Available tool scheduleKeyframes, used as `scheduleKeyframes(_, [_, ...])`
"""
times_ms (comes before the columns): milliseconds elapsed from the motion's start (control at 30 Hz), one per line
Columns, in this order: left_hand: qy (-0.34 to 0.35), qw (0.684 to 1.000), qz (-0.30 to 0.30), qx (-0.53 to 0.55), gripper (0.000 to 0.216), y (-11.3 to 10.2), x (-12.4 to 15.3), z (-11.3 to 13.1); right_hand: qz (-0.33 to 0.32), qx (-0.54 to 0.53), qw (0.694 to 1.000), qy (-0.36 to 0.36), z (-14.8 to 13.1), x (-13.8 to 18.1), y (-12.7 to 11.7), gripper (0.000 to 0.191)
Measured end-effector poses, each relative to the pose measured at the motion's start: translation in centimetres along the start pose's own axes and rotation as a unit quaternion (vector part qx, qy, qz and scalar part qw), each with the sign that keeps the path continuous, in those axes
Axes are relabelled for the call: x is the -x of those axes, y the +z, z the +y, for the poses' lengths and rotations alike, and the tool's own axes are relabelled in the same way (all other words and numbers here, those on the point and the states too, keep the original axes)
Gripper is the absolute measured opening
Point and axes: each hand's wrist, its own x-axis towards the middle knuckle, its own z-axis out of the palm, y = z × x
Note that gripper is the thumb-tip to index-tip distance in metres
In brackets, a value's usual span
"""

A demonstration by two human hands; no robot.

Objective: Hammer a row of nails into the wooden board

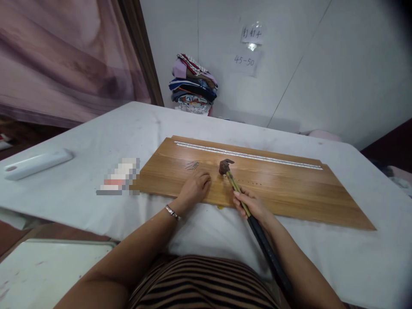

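A long wooden board [289, 189] lies across the white-covered table [112, 128], with a pale strip [244, 153] along its far edge. My right hand [252, 205] is closed round the handle of a hammer [230, 174], whose head rests on the board. My left hand [195, 186] lies knuckles-up on the board's near edge with its fingers curled under. What they hold, if anything, is hidden. A few loose nails [192, 165] lie just beyond that hand. A row of small dark dots [252, 183] marks the board right of the hammer.
A white oblong object [37, 163] lies at the table's left edge, and a blurred patch [120, 177] sits beside the board's left end. Folded clothes [193, 86] are stacked against the far wall. A second white surface [48, 266] stands lower left.
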Motion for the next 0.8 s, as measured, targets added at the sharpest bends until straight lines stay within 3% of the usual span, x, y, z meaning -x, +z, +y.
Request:
scheduleKeyframes(200, [-0.011, 1.000, -0.008, -0.001, 0.022, 0.1, -0.6, -0.8, -0.003, 0.003, 1.000, 0.003, -0.1, -0.1, 0.0, 0.054])
scheduleKeyframes(433, [-0.028, 0.994, -0.078, -0.065, 0.043, -0.6, -1.0, -2.7, -0.017, -0.005, 1.000, 0.000, -0.5, 0.0, 0.2, 0.052])
scheduleKeyframes(567, [-0.049, 0.992, -0.057, -0.101, 0.052, -0.9, -1.0, -4.1, -0.017, -0.015, 1.000, -0.003, -0.5, 0.1, 0.2, 0.052])
scheduleKeyframes(800, [0.003, 0.993, -0.063, -0.096, 0.055, -0.1, -0.6, -2.3, -0.010, -0.016, 1.000, 0.003, -0.1, 0.0, 0.3, 0.051])
